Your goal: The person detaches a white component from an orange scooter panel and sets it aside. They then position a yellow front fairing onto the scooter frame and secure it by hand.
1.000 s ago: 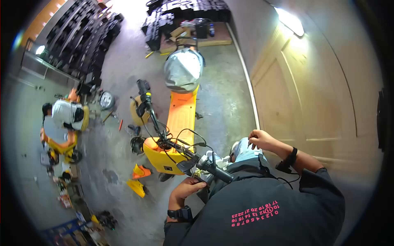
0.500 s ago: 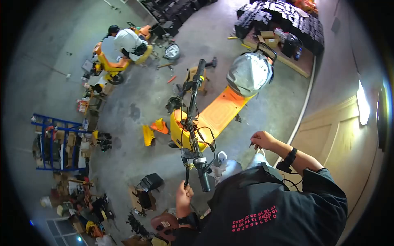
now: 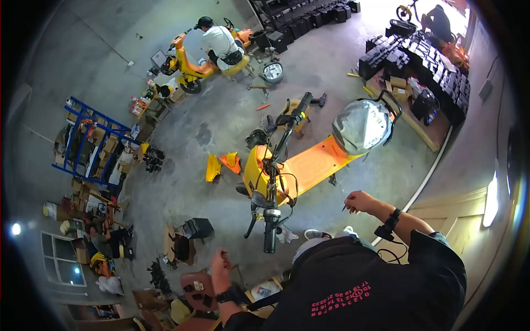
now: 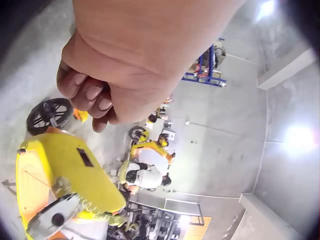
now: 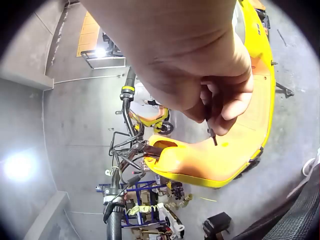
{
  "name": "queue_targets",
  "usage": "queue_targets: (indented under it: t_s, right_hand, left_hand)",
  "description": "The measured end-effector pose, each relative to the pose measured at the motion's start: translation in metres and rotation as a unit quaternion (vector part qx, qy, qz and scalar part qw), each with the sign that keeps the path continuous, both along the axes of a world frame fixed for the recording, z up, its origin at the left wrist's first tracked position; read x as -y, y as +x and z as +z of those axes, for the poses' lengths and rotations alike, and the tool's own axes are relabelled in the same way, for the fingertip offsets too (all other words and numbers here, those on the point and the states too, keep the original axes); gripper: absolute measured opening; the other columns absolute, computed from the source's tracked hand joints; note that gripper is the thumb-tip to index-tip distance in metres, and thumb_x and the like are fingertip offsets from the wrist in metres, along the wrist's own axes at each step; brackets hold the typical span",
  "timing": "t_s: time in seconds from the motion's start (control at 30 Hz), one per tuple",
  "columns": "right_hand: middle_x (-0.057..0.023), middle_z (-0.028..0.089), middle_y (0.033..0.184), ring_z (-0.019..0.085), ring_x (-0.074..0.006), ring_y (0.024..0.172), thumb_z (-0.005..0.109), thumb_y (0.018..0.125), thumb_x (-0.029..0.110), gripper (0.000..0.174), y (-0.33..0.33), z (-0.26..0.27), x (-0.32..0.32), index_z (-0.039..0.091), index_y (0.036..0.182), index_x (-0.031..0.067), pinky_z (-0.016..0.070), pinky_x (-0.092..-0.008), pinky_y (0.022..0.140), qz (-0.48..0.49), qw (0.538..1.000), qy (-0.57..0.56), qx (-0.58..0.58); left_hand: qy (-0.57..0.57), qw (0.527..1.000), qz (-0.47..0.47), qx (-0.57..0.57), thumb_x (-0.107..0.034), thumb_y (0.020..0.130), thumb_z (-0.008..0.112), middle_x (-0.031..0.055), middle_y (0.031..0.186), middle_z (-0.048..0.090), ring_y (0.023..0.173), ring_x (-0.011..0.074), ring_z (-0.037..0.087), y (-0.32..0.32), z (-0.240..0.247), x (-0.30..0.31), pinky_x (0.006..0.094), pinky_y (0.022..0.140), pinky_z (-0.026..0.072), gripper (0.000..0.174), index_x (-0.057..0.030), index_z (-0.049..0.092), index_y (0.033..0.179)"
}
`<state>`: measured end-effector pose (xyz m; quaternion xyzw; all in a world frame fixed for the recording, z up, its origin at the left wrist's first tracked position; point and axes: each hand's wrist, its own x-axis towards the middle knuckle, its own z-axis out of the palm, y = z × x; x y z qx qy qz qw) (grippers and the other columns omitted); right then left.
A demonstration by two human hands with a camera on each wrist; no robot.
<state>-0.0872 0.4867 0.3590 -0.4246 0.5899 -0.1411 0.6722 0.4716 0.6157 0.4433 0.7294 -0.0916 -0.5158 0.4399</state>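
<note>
My right hand (image 3: 360, 202) (image 5: 215, 97) pinches a small dark rod (image 3: 344, 208) (image 5: 213, 136) between thumb and fingers, above the floor beside the scooter's orange deck (image 3: 316, 166). The left hand (image 3: 221, 270) (image 4: 120, 65) hangs in the air with fingers loosely curled, and no object shows in it. It is below and left of the handlebar grip (image 3: 270, 237), apart from it. Cables surround the bare handlebar. A grey bag-like cover (image 3: 361, 127) lies over the seat of the yellow scooter (image 4: 82, 165).
Yellow and orange panels (image 3: 213, 168) lie on the floor left of the scooter. A person (image 3: 222, 45) sits by another scooter. A blue rack (image 3: 83, 144), a black box (image 3: 199, 228), a brown chair (image 3: 194, 287) and stacked black boxes (image 3: 411, 60) stand around.
My left hand has let go of the lever by the handlebar grip and moved down and left. The right hand keeps the rod pinched. The head view has swung left.
</note>
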Motion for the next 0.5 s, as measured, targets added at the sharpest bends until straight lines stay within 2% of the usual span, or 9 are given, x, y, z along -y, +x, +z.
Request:
queue_targets:
  t_s: [0.03,0.17,0.23,0.27,0.3,0.33,0.37,0.43,0.5]
  right_hand:
    - [-0.0071,0.066,0.080,0.064,-0.0140,0.062,0.059,0.090,0.021,0.022,0.001,0.003,0.005,0.061,0.096,-0.0003,0.0499,-0.0265,0.052,-0.002,1.000,-0.004,0.004]
    - [-0.0078,0.065,0.077,0.065,-0.0146,0.063,0.058,0.090,0.020,0.021,0.009,0.031,0.034,0.061,0.094,-0.0006,0.0505,-0.0262,0.052,-0.001,1.000,-0.014,-0.010]
    - [-0.0076,0.065,0.077,0.064,-0.0149,0.061,0.060,0.089,0.019,0.020,0.005,0.024,0.054,0.061,0.094,-0.0002,0.0500,-0.0268,0.050,0.026,0.999,-0.025,-0.020]
    - [-0.0076,0.064,0.077,0.064,-0.0149,0.060,0.060,0.089,0.019,0.020,0.008,0.021,0.065,0.061,0.094,0.0000,0.0495,-0.0271,0.048,0.012,1.000,-0.017,-0.012]
    - [-0.0075,0.063,0.074,0.063,-0.0148,0.058,0.060,0.088,0.018,0.019,0.008,0.017,0.073,0.061,0.093,0.0005,0.0487,-0.0271,0.047,-0.015,1.000,-0.007,-0.006]
    - [-0.0077,0.063,0.072,0.061,-0.0150,0.054,0.060,0.088,0.018,0.018,0.002,-0.003,0.086,0.062,0.094,0.0010,0.0468,-0.0271,0.045,0.049,0.998,-0.034,-0.003]
    - [-0.0081,0.062,0.069,0.056,-0.0154,0.049,0.059,0.089,0.016,0.014,0.007,-0.011,0.094,0.061,0.089,0.0017,0.0431,-0.0277,0.041,-0.029,0.999,0.038,0.025]
    - [-0.0082,0.060,0.066,0.052,-0.0155,0.045,0.057,0.090,0.014,0.014,0.007,-0.060,0.112,0.059,0.083,0.0027,0.0406,-0.0275,0.040,-0.111,0.983,0.094,0.113]
    - [-0.0068,0.059,0.063,0.052,-0.0162,0.047,0.054,0.091,0.015,0.021,0.025,-0.079,0.128,0.061,0.077,0.0025,0.0423,-0.0275,0.044,-0.215,0.958,0.106,0.159]
  left_hand:
    - [0.006,1.000,0.006,0.028,-0.029,0.094,0.051,-0.0042,0.053,0.031,0.039,0.0099,0.027,0.016,0.016,0.008,0.0282,0.038,0.0209,0.024,-0.0091,0.054,0.081]
    - [-0.093,0.985,0.123,0.072,-0.029,0.094,0.050,-0.0046,0.053,0.033,0.039,0.0084,0.028,0.110,0.042,0.041,0.0254,0.036,0.0201,0.024,-0.0103,0.053,0.078]
    - [-0.166,0.971,0.145,0.090,-0.029,0.094,0.049,-0.0038,0.053,0.032,0.038,0.0078,0.027,0.122,0.080,0.059,0.0246,0.037,0.0212,0.026,-0.0121,0.049,0.073]
    - [-0.164,0.972,0.140,0.091,-0.029,0.094,0.049,-0.0038,0.053,0.032,0.038,0.0078,0.027,0.130,0.088,0.071,0.0246,0.037,0.0212,0.026,-0.0121,0.049,0.073]
    - [-0.220,0.957,0.158,0.107,-0.028,0.094,0.049,-0.0033,0.053,0.032,0.038,0.0081,0.027,0.135,0.093,0.083,0.0250,0.037,0.0223,0.027,-0.0129,0.047,0.072]
    - [-0.270,0.939,0.178,0.120,-0.027,0.094,0.049,-0.0027,0.052,0.031,0.038,0.0084,0.027,0.138,0.092,0.089,0.0253,0.038,0.0235,0.028,-0.0136,0.046,0.070]
    - [-0.254,0.943,0.177,0.120,-0.027,0.094,0.049,-0.0027,0.052,0.031,0.038,0.0084,0.027,0.140,0.089,0.091,0.0253,0.038,0.0235,0.028,-0.0136,0.046,0.070]
    - [-0.322,0.896,0.298,-0.068,-0.024,0.093,0.048,-0.0018,0.051,0.031,0.038,0.0096,0.028,0.138,0.077,0.101,0.0266,0.038,0.0255,0.025,-0.0138,0.044,0.071]
    - [-0.301,0.890,0.328,-0.097,-0.024,0.093,0.048,-0.0022,0.051,0.032,0.039,0.0104,0.029,0.138,0.058,0.101,0.0273,0.037,0.0256,0.020,-0.0125,0.046,0.076]
